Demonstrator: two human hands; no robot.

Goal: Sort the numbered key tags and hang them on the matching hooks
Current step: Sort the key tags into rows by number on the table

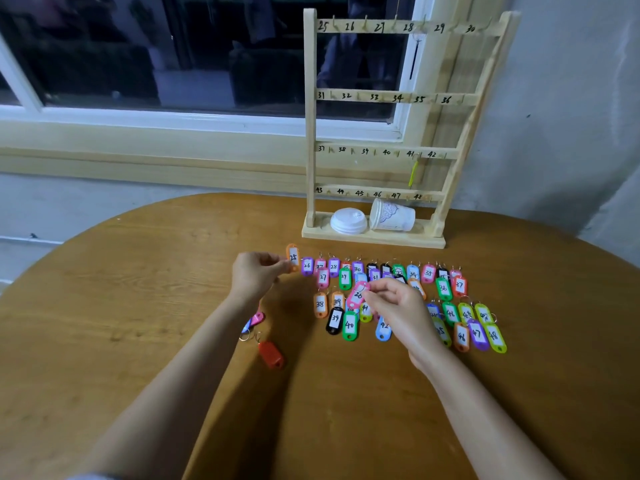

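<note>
Left hand [258,271] pinches orange tag 25 [293,257] at frame centre, right hand [394,303] pinches a pink tag [356,295] above the crowded rows on the bench [138,306]; risk: scribbled digits misread, wrong hook on the rack [377,98], neighbours snagged.

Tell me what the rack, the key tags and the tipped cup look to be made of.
Rack: pale, unpainted wood by its look, numbers handwritten on the rails.
Key tags: coloured, glossy plastic, it seems, with white paper labels and thin metal rings.
Cup: probably paper, matte white with a faint print.
</note>
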